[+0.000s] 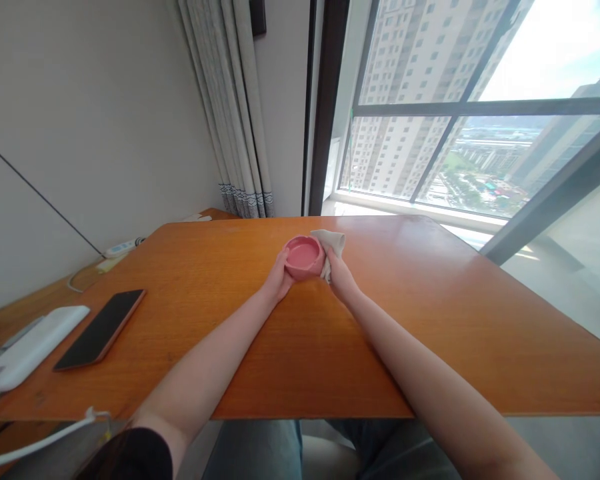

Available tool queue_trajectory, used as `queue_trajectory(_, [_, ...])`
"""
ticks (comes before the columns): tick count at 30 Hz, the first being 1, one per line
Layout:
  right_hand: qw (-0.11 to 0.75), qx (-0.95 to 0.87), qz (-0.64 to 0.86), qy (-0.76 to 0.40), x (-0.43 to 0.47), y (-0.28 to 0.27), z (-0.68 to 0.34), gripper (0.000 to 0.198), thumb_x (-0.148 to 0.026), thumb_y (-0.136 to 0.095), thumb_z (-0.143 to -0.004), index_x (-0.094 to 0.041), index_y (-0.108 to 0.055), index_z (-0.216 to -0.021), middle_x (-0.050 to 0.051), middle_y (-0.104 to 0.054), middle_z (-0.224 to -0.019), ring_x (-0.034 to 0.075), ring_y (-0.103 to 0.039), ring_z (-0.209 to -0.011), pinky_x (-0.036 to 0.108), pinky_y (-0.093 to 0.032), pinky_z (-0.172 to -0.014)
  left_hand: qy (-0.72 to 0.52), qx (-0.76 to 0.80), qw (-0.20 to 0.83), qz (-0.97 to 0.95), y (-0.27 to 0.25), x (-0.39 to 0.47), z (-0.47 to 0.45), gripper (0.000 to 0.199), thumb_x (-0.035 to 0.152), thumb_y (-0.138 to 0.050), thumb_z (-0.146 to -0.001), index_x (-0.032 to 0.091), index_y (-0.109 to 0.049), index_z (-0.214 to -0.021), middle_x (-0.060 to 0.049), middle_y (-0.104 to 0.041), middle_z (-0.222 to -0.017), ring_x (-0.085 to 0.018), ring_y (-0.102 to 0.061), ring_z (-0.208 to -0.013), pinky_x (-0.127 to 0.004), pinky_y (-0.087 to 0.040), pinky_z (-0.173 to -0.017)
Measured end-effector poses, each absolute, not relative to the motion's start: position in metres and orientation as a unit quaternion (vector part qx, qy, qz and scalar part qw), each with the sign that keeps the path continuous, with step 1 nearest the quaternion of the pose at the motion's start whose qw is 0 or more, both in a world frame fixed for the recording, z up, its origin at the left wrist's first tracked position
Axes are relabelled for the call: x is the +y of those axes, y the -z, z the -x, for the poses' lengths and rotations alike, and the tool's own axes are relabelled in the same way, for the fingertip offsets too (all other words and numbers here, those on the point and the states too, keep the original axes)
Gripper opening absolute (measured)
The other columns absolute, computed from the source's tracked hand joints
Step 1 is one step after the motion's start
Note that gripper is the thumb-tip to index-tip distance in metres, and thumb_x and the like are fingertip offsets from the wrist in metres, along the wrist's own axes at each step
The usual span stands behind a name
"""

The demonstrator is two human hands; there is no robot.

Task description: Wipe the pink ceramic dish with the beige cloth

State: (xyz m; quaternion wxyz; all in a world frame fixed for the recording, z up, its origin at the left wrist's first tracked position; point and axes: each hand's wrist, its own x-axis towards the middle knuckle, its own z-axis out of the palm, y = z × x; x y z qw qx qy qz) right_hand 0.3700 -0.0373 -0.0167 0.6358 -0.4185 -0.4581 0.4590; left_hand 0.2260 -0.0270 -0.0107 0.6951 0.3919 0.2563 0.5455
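A small pink bowl (304, 256) with a thick, uneven rim is held over the wooden table (300, 347), its opening tilted toward me. My left hand (280, 275) grips the bowl's left side, thumb near the rim. On the other side, my right hand (341, 275) is closed around a pale cloth (331, 240) pressed against the bowl's right wall. Part of the cloth sticks up above the fingers and part hangs below them. The fingers beneath and behind the bowl are hidden.
At the table's left lie a dark phone-like slab (101, 328) and a white flat device (33, 347). A power strip (122, 248) sits by the wall. A white cable (40, 448) runs at the lower left. Beyond the table are a curtain (235, 107) and windows.
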Motion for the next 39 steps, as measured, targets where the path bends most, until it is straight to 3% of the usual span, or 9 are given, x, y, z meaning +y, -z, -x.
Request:
queue_trajectory(4, [0.646,-0.396,0.394,-0.52,-0.035,0.023,-0.365,0.051,-0.058,-0.05,-0.082,-0.027,-0.057,-0.121,0.0,-0.061,-0.126,0.02,-0.056,-0.117,0.035,-0.049,-0.095,-0.507,0.256,0.712,-0.414,0.01,-0.025,-0.22,0.062,0.031,-0.072,-0.073,0.033,-0.044,-0.128,-0.003,-0.052,-0.133,-0.02,-0.055,-0.114,-0.037,-0.05,-0.09])
queue_trajectory(9, [0.668,-0.362,0.429,-0.488,-0.033,0.025,-0.374,0.041,-0.05,-0.058,-0.079,-0.024,-0.062,-0.11,0.002,-0.068,-0.114,0.023,-0.06,-0.112,0.038,-0.048,-0.097,-0.465,0.376,0.686,-0.414,0.017,-0.023,-0.223,0.051,0.045,-0.069,-0.072,0.021,-0.053,-0.114,-0.007,-0.061,-0.11,-0.02,-0.059,-0.095,-0.033,-0.053,-0.079])
queue_trajectory(17, [0.65,-0.342,0.352,-0.58,-0.044,0.022,-0.352,0.038,-0.043,-0.064,-0.075,-0.023,-0.061,-0.107,0.004,-0.068,-0.114,0.023,-0.063,-0.107,0.035,-0.054,-0.088,-0.633,0.34,0.624,-0.307,0.017,-0.021,-0.228,0.035,0.042,-0.053,-0.084,0.023,-0.056,-0.113,-0.003,-0.061,-0.119,-0.019,-0.054,-0.112,-0.031,-0.046,-0.092])
queue_trajectory(22, [0.655,-0.348,0.385,-0.55,-0.046,0.016,-0.356,0.041,-0.044,-0.064,-0.074,-0.023,-0.06,-0.109,0.003,-0.068,-0.113,0.022,-0.064,-0.104,0.032,-0.056,-0.079,-0.573,0.365,0.599,-0.424,0.019,-0.015,-0.224,0.029,0.027,-0.063,-0.076,0.018,-0.062,-0.103,-0.006,-0.065,-0.112,-0.022,-0.054,-0.113,-0.033,-0.041,-0.099])
queue_trajectory(26, [0.656,-0.345,0.394,-0.543,-0.044,0.012,-0.364,0.041,-0.046,-0.065,-0.073,-0.024,-0.061,-0.107,0.003,-0.07,-0.106,0.021,-0.066,-0.096,0.029,-0.056,-0.071,-0.573,0.375,0.621,-0.381,0.021,-0.017,-0.228,0.027,0.033,-0.058,-0.08,0.019,-0.062,-0.103,-0.006,-0.064,-0.115,-0.023,-0.054,-0.115,-0.034,-0.043,-0.098])
queue_trajectory(31, [0.642,-0.362,0.373,-0.565,-0.048,0.016,-0.35,0.041,-0.045,-0.066,-0.072,-0.025,-0.062,-0.107,0.003,-0.068,-0.113,0.022,-0.063,-0.106,0.033,-0.055,-0.084,-0.593,0.383,0.647,-0.288,0.021,-0.018,-0.225,0.037,0.045,-0.05,-0.084,0.02,-0.058,-0.11,-0.007,-0.064,-0.115,-0.024,-0.057,-0.111,-0.034,-0.051,-0.084])
queue_trajectory(36, [0.674,-0.36,0.373,-0.527,-0.049,0.015,-0.351,0.042,-0.044,-0.064,-0.075,-0.027,-0.06,-0.113,0.001,-0.066,-0.117,0.02,-0.06,-0.112,0.033,-0.051,-0.091,-0.585,0.376,0.62,-0.363,0.015,-0.02,-0.225,0.041,0.031,-0.063,-0.075,0.023,-0.056,-0.114,-0.004,-0.061,-0.118,-0.021,-0.057,-0.108,-0.028,-0.052,-0.078])
queue_trajectory(39, [0.687,-0.386,0.384,-0.481,-0.044,0.013,-0.365,0.04,-0.047,-0.059,-0.079,-0.027,-0.061,-0.113,0.0,-0.066,-0.117,0.019,-0.059,-0.112,0.032,-0.05,-0.092,-0.534,0.372,0.646,-0.399,0.013,-0.025,-0.227,0.039,0.037,-0.06,-0.077,0.026,-0.055,-0.114,-0.004,-0.062,-0.114,-0.02,-0.058,-0.104,-0.03,-0.052,-0.079])
